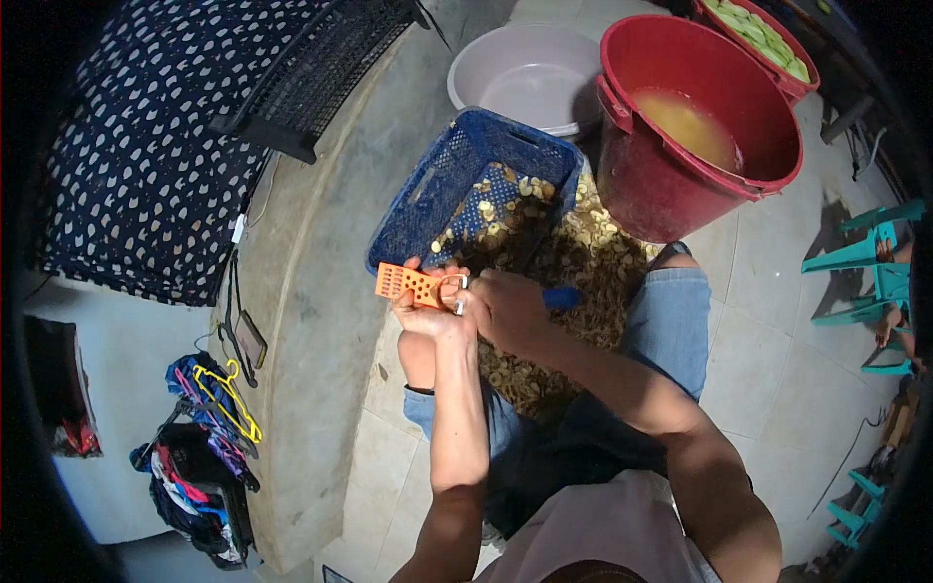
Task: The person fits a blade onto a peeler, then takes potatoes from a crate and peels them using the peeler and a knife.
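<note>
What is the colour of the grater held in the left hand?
The grater is orange; it shows in the head view, the only one.

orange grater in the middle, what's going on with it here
A person has the orange grater in their left grip. The right grip is right next to the grater's other end, but whatever it may hold is mostly hidden. In front of the person lies a heap of brown scraps. Pale slices lie in the blue basket, and the red bucket beyond holds cloudy yellowish liquid.
</note>
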The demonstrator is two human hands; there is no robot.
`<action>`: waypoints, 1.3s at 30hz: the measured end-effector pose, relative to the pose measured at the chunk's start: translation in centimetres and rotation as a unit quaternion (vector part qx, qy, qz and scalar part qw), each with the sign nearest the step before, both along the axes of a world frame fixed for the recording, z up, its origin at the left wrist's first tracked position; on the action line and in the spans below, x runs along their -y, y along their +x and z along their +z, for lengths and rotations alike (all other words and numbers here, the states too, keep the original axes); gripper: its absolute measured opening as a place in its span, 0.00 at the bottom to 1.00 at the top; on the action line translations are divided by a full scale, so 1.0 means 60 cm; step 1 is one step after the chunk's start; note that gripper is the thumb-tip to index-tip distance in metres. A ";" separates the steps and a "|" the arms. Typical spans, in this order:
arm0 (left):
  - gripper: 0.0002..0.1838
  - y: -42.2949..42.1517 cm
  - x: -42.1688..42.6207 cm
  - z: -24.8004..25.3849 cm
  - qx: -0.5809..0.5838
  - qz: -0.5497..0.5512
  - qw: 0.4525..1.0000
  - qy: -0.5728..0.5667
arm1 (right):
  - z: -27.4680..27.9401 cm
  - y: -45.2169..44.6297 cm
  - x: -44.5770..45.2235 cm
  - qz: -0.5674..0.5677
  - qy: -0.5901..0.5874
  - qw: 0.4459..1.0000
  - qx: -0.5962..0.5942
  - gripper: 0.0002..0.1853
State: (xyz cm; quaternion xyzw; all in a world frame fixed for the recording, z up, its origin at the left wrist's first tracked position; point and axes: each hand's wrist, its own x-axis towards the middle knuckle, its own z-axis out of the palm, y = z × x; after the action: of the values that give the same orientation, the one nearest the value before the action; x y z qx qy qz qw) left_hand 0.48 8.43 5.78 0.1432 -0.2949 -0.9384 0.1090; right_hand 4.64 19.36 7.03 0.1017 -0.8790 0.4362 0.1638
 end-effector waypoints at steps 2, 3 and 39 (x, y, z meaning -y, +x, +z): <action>0.23 -0.005 0.003 -0.007 -0.009 0.010 1.000 0.013 | 0.000 -0.011 -0.012 -0.026 -0.023 0.999 -0.006 0.10; 0.23 -0.005 0.004 -0.009 -0.011 0.013 1.000 0.016 | 0.004 -0.018 -0.016 -0.051 -0.045 0.998 -0.017 0.11; 0.25 0.018 0.005 0.000 -0.026 -0.021 0.999 0.031 | 0.032 0.013 0.001 0.008 -0.003 0.999 0.048 0.12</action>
State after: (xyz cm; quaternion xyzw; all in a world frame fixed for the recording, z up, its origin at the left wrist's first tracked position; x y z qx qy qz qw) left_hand 1.56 8.11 5.77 0.1161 -0.2660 -0.9524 0.0928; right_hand 5.43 19.31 8.98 0.0870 -0.8835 0.4448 0.1186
